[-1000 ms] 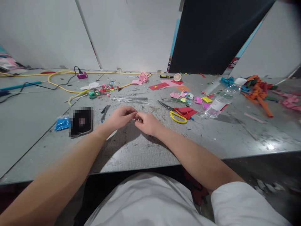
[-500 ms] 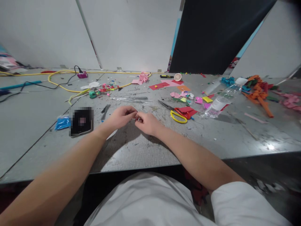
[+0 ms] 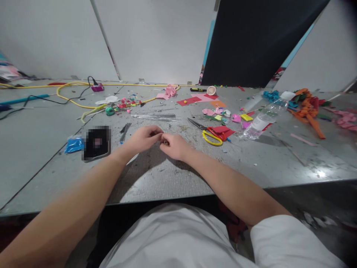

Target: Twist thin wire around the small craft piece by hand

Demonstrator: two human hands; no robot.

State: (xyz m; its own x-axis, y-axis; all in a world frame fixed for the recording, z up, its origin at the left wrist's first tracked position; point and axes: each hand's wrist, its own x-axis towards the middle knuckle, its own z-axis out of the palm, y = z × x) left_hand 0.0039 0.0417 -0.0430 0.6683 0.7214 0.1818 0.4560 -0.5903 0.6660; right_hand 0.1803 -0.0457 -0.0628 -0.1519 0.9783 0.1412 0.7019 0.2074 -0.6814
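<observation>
A: Left side of the frame?
B: Yellow cable (image 3: 73, 104) loops across the upper left of the table (image 3: 156, 178), with a purple plug (image 3: 97, 88) at its far bend. Blue packet (image 3: 73, 144) at mid left, touching a blurred-out dark block (image 3: 96, 142).

A: Centre?
B: Both hands meet at frame centre, low over the table. Left hand (image 3: 145, 138) has its fingers curled in, tips pinched together. Right hand (image 3: 174, 146) is the same, fingertips touching the left's. Between the tips there is something small (image 3: 164, 141), too tiny to identify. Looks clamped by both, but I cannot tell which hand carries it.

A: Behind the hands?
B: Bundle of thin wires (image 3: 155, 117) lies flat just past them. Colourful scraps (image 3: 122, 105) sit further up left of it.

A: Right?
B: Scissors (image 3: 210, 134) with yellow handles are just right of the right hand, on a red sheet (image 3: 223, 131). Clear bottle (image 3: 262, 120) lies on its side further right. Orange strips (image 3: 308, 111) are piled at the upper right.
</observation>
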